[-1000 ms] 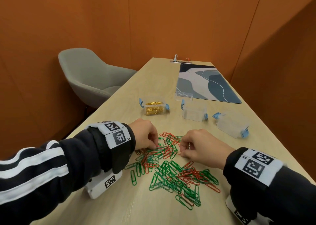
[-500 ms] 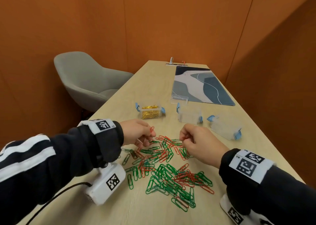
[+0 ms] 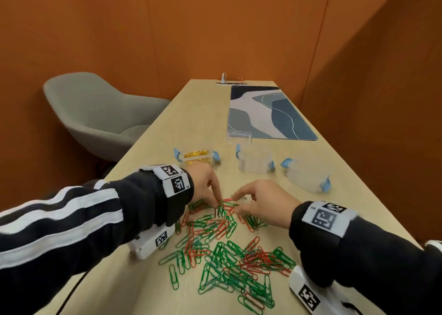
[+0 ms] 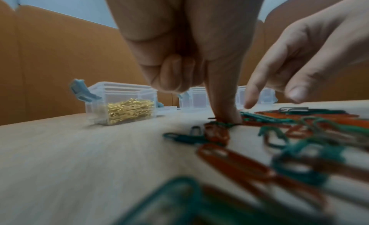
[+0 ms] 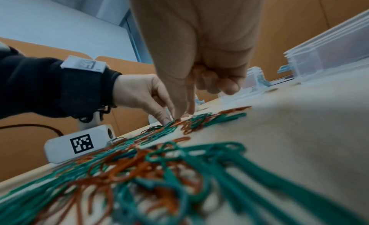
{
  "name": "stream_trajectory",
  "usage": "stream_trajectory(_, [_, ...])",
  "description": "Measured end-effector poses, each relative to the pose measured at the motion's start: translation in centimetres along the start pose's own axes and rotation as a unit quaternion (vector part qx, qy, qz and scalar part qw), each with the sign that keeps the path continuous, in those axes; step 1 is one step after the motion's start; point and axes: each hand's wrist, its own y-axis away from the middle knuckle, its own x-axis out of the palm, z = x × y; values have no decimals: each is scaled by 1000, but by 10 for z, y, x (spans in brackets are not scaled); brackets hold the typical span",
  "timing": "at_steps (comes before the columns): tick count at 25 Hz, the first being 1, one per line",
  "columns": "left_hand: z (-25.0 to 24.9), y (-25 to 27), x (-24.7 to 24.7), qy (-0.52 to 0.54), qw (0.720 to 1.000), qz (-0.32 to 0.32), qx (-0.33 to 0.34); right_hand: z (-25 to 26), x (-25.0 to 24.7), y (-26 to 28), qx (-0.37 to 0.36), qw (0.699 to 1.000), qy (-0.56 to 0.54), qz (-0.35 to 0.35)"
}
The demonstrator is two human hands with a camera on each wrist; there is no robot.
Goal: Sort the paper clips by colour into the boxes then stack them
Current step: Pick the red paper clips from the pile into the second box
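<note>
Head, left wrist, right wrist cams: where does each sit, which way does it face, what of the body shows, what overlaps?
Head: high, looking forward and down the table; both sleeves, left hand, right hand.
Left wrist: low, looking along the fingers toward the gold clip box; right hand's fingers enter.
Right wrist: low, over the clip pile; left hand and sleeve show.
Shared: the pile, the clear boxes, both hands.

The person is wearing black sleeves; the left sleeve (image 3: 71,221) is carrying white stripes. White fabric wristbands with black square markers (image 3: 326,218) are encircling both wrists. White marker-labelled camera housings (image 3: 153,241) are hanging beneath each wrist, the left one trailing a black cable (image 5: 30,127).
</note>
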Motion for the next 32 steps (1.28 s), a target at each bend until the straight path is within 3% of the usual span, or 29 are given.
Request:
stream_trajectory(8, [24,17,0,151,984,64,-74,10,14,-19,-25,1000,10,-3])
stream_trajectory(10, [28,25,-3,322,936,87,-114,9,15,-22,-20,1000,8,-11])
stream_trajectory(12, [29,31,-4,493,850,101,-152,7,12,-21,-11,1000,-21,-20])
stream_trajectory(14, [30,34,-3,568,801,103,-160,5,8,-18,-10,999,-41,-35])
stream_trajectory(20, [19,36,-2,623,768,86,-121,4,3,-15,-16,998,60,12])
stream_trajectory(22, [18,32,-1,599,784,80,-144,5,4,-14,-15,997,67,20])
stream_trajectory(23, [16,30,0,540,825,65,-151,6,4,-13,-17,997,64,25])
stream_trajectory(25, [14,29,2,299,945,19,-129,5,3,-10,-13,999,41,26])
stream_trajectory(26, [13,29,2,176,979,-1,-104,4,3,-9,-7,999,23,21])
stream_trajectory(28, [10,32,2,61,995,1,-81,4,1,-5,10,1000,-14,5])
stream_trajectory(32, [10,28,8,36,993,42,-103,-1,-2,3,51,992,-109,24])
